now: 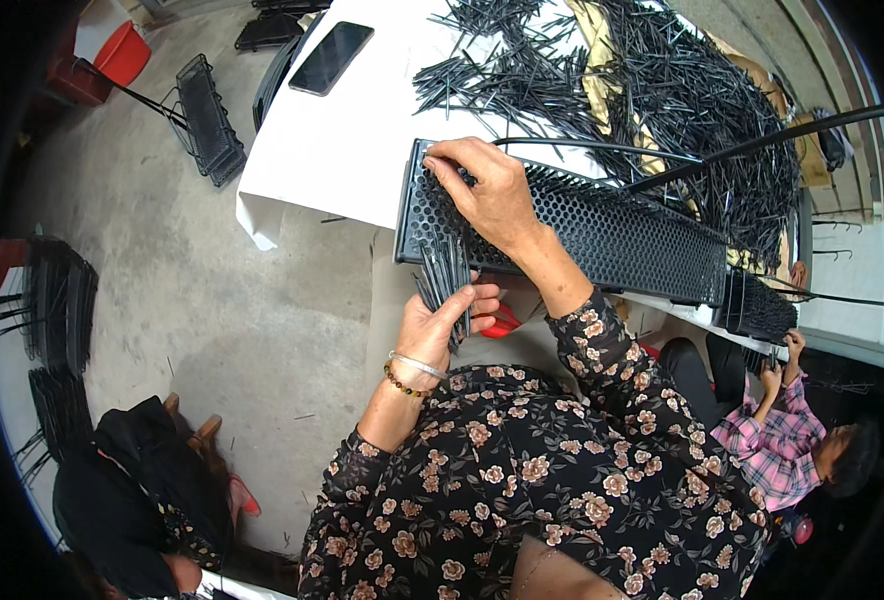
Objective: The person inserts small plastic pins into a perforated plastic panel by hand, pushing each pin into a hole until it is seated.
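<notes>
My left hand [432,325] is closed round a bundle of thin black plastic sticks [444,262], which fan out upward beside a long black perforated panel [612,236]. The panel lies at a slant along the near edge of the table, with rows of round holes across it. Short black sticks stand up from many holes along its far side. Over its left end is my right hand [497,190], thumb and forefinger pinched together near the far left corner. Whatever sits between those fingertips is too small to make out.
A big heap of loose black sticks [692,110] covers the table's far right. A phone [331,58] lies on the white tabletop [307,150]. Black racks [207,120] stand on the floor at left. A co-worker in a pink plaid shirt [777,440] handles a similar panel at right.
</notes>
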Motion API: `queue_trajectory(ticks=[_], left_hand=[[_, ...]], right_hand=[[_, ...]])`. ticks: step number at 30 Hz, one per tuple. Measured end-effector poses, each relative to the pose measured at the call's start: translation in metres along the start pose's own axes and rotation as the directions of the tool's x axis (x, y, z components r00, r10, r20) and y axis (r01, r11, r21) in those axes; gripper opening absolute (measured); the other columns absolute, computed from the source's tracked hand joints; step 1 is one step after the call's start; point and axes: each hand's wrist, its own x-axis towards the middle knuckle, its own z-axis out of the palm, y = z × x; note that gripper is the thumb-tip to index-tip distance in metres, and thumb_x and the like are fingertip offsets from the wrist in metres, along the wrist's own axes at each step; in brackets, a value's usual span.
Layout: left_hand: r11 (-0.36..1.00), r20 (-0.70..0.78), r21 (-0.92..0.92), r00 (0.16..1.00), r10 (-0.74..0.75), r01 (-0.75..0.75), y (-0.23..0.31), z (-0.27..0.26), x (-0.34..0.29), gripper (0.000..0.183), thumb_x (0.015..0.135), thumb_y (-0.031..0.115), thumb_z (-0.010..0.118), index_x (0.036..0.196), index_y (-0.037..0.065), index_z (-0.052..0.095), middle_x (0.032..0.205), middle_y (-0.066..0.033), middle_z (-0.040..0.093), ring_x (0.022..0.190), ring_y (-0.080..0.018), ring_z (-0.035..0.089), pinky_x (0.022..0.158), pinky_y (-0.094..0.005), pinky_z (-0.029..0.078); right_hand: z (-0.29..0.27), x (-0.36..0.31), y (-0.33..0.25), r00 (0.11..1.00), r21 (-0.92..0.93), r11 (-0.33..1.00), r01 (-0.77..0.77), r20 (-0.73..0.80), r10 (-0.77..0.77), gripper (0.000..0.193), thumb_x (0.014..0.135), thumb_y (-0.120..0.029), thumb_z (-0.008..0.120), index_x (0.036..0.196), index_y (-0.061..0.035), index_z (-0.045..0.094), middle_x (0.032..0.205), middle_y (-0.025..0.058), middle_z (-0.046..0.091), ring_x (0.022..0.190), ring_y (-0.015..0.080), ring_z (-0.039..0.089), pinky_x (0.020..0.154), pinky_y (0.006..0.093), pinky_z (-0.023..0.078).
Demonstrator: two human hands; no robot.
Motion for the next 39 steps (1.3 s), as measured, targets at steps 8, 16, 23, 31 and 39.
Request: queue_trajectory(ticks=[8,16,23,31,39], left_hand=[[1.000,0.013,-0.003,1.000,-0.007,0.007,-0.001,-0.001,0.001,0.024,0.089,0.010,0.056,0.108,-0.005,0.052,0.097,-0.0175,0.063,0.081,-0.0191,0.064,0.068,-0.0289,0.056],[1.000,-0.021,-0.013,1.000,-0.008,0.007,-0.002,-0.001,0.000,0.022,0.089,0.010,0.056,0.105,-0.004,0.053,0.096,-0.0191,0.063,0.081,-0.0203,0.065,0.065,-0.0280,0.056],[0.997,-0.051,0.015,0.996,-0.069,0.069,0.001,0.001,-0.002,0.024,0.089,0.016,0.057,0.108,0.001,0.054,0.097,-0.0154,0.064,0.084,-0.0188,0.064,0.068,-0.0313,0.056],[0.993,-0.035,0.050,0.994,-0.105,0.106,0.005,0.003,-0.005,0.024,0.089,0.018,0.058,0.107,0.004,0.054,0.094,-0.0110,0.064,0.081,-0.0159,0.063,0.065,-0.0286,0.056],[0.996,-0.050,0.016,0.995,-0.092,0.093,0.001,-0.001,-0.002,0.025,0.090,0.017,0.056,0.110,0.004,0.053,0.095,-0.0123,0.064,0.080,-0.0168,0.064,0.064,-0.0291,0.056]], right_hand=[[-0.001,0.001,-0.003,0.996,0.002,0.998,0.068,-0.052,-0.068,0.008,0.078,-0.006,0.065,0.083,-0.0022,0.062,0.077,0.0082,0.064,0.065,0.0215,0.060,0.061,0.0320,0.044],[0.002,-0.003,-0.002,0.999,-0.034,0.998,0.045,-0.009,-0.045,0.008,0.077,-0.007,0.065,0.083,-0.0027,0.062,0.077,0.0074,0.064,0.066,0.0212,0.060,0.061,0.0315,0.044],[-0.001,-0.005,0.001,0.999,-0.086,0.996,0.038,0.014,-0.037,0.007,0.078,-0.007,0.066,0.084,-0.0037,0.065,0.080,0.0069,0.065,0.069,0.0189,0.061,0.061,0.0301,0.046],[-0.005,0.005,-0.002,0.997,0.013,0.999,-0.044,0.072,0.043,0.006,0.079,-0.007,0.063,0.082,-0.0020,0.061,0.077,0.0087,0.061,0.065,0.0244,0.058,0.066,0.0353,0.045],[-0.011,0.003,0.000,0.996,0.018,0.999,-0.046,0.075,0.044,0.008,0.079,-0.006,0.064,0.086,-0.0018,0.063,0.083,0.0094,0.065,0.068,0.0206,0.062,0.059,0.0301,0.048]])
